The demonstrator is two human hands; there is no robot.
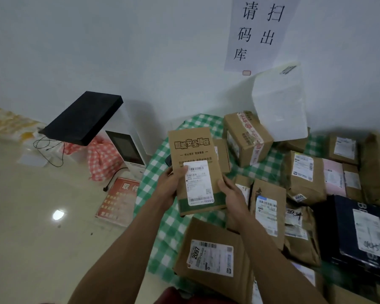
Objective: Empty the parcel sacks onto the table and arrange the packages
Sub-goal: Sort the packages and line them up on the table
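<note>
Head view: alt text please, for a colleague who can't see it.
The left hand and right hand hold a flat brown box, label toward the camera, above a green-checked table crowded with parcels. A white foam box sits tilted at the back; a black package lies at right.

Parcel pickup point
Labelled parcels [210,255] crowd the green-checked table [160,227]; a wall notice [259,31] (scan to check out) hangs above, a screen terminal [127,150] and red pickup sign [119,198] off its left edge.
</note>
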